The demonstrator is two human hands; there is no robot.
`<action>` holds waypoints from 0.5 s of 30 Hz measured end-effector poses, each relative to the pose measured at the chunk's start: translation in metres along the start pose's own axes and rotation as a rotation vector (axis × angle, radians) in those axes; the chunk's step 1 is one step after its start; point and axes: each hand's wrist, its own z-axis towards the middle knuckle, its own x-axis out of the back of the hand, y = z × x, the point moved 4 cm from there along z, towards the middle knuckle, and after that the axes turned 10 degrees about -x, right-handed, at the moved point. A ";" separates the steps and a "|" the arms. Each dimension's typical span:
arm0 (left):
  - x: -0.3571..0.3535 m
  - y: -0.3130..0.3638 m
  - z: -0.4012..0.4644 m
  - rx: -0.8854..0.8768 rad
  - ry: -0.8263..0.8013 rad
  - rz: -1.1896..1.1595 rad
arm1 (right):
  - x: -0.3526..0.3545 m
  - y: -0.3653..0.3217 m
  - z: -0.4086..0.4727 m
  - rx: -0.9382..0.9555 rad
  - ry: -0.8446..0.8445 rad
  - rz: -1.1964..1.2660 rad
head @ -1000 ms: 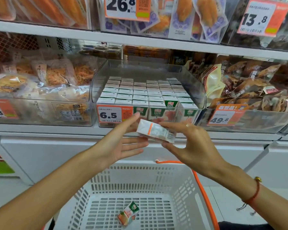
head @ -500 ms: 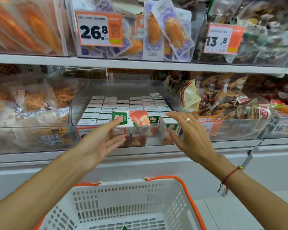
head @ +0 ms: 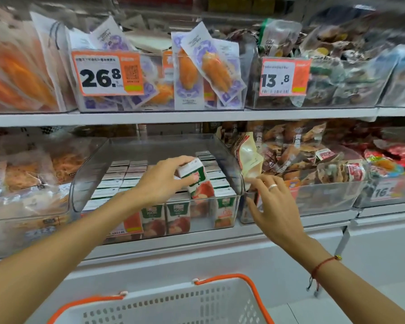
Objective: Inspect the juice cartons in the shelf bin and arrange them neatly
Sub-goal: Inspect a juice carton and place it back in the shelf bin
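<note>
Gripping glossy boxy juice carton (head: 198,181), left hand (head: 160,181), over clear bin (head: 84,183).

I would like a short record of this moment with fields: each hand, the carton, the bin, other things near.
left hand: grips one juice carton near its top, tilted, over the front row
right hand: fingers spread, holds nothing, at the bin's right front corner
clear bin: on the lower shelf, packed rows of upright cartons
gap: one open slot in the front row, under the held carton
basket: white with orange handles, below the shelf
price tag: 26.8, on the upper shelf
</note>
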 end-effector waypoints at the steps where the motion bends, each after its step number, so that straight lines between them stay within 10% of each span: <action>1: 0.002 0.000 0.001 -0.002 -0.031 0.049 | 0.000 0.000 -0.002 0.003 0.001 0.004; 15: -0.035 -0.001 0.019 -0.022 -0.350 0.100 | 0.000 0.000 -0.007 -0.008 -0.017 0.017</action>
